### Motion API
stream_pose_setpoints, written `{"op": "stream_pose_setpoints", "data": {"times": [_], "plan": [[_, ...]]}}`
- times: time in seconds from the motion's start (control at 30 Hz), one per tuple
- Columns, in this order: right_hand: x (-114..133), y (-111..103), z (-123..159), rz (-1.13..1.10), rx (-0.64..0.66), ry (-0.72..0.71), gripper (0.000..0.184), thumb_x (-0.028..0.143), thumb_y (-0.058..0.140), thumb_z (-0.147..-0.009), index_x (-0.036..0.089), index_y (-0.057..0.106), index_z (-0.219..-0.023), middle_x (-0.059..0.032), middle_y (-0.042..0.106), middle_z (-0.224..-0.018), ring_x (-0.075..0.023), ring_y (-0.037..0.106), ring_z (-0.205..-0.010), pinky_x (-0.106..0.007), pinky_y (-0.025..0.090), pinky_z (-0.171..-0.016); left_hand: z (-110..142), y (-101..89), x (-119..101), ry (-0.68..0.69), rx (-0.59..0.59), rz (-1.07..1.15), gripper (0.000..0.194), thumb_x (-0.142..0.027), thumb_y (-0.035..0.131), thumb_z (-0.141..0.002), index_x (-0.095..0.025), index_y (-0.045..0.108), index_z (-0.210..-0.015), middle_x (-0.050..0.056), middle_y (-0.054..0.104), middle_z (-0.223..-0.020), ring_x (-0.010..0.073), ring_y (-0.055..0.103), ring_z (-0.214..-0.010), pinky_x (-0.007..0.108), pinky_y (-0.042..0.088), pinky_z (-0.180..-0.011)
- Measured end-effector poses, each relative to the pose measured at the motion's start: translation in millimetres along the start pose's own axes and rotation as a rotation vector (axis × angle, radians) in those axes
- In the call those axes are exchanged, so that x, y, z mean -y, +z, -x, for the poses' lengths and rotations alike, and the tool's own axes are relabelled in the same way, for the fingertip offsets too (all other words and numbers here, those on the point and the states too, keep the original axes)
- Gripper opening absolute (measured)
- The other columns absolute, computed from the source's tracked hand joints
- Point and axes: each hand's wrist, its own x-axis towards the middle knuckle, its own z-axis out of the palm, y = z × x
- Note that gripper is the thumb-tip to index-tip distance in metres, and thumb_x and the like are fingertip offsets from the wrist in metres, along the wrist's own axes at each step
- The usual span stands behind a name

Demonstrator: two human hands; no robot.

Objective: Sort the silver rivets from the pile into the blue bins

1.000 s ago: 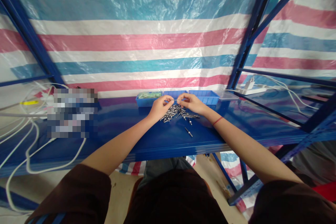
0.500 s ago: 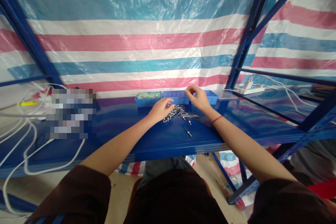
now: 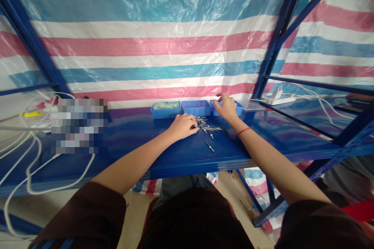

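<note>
Silvery blind rivets (image 3: 210, 128) lie in a loose pile on the blue tabletop (image 3: 163, 151). My left hand (image 3: 184, 126) is down on the pile's left side, its fingers curled round some rivets; the fingertips are partly hidden. One single rivet (image 3: 209, 146) lies apart, nearer the table's front edge. Above the right blue bin (image 3: 238, 109), my right hand (image 3: 226, 107) hovers with thumb and forefinger apart and nothing visible between them. To its left stands the middle blue bin (image 3: 196, 109).
A left blue bin (image 3: 165, 113) holds green-and-clear packets. White cables (image 3: 37, 163) and a blurred-out patch (image 3: 78, 126) occupy the table's left. At right are a power strip (image 3: 280, 99) and blue metal posts (image 3: 265, 58). Striped sheeting (image 3: 157, 46) hangs behind.
My left hand has lowered to the right onto the rivets, its fingers curling in. My right hand has moved slightly right, from between the bins to over the right bin.
</note>
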Motion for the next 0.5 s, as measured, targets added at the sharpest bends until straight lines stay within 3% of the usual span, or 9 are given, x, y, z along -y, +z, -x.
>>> {"op": "stream_pose_setpoints", "data": {"times": [0.13,0.23,0.4,0.5], "plan": [[12.7,2.5,4.9,-0.201,0.404,-0.302,0.018,0.025,0.049,-0.078,0.017,0.064,-0.078,-0.0071,0.066,-0.081,-0.0193,0.056,-0.075,-0.033,0.041,-0.074,-0.7,1.4,-0.2,0.008,-0.004,-0.084,0.021,-0.029,0.050,-0.086,-0.019,0.067,-0.079,0.005,0.063,-0.094,0.0205,0.054,-0.089,0.034,0.034,-0.077],[20.7,4.3,11.3,-0.308,0.633,-0.405,0.017,0.021,0.050,-0.075,0.017,0.066,-0.071,-0.0040,0.067,-0.077,-0.0162,0.057,-0.070,-0.029,0.042,-0.070,-0.7,0.8,2.3,-0.025,-0.044,-0.148,0.026,-0.029,0.042,-0.091,-0.017,0.064,-0.085,0.007,0.061,-0.098,0.0208,0.054,-0.091,0.033,0.035,-0.076],[32.2,6.3,19.4,-0.332,0.685,-0.485,0.015,0.021,0.054,-0.074,0.017,0.068,-0.071,-0.0040,0.067,-0.074,-0.0160,0.057,-0.070,-0.029,0.042,-0.070,-2.1,-2.2,7.8,-0.095,-0.109,-0.165,0.025,-0.028,0.038,-0.093,-0.015,0.060,-0.092,0.009,0.060,-0.099,0.0211,0.056,-0.092,0.032,0.038,-0.077],[36.4,6.3,21.8,-0.381,0.679,-0.448,0.016,0.024,0.054,-0.075,0.015,0.067,-0.073,-0.0047,0.066,-0.074,-0.0154,0.056,-0.070,-0.029,0.042,-0.070,-3.9,-4.0,9.4,-0.102,-0.160,-0.048,0.024,-0.027,0.038,-0.093,-0.016,0.058,-0.088,0.007,0.061,-0.093,0.0198,0.057,-0.091,0.031,0.040,-0.078]]}}
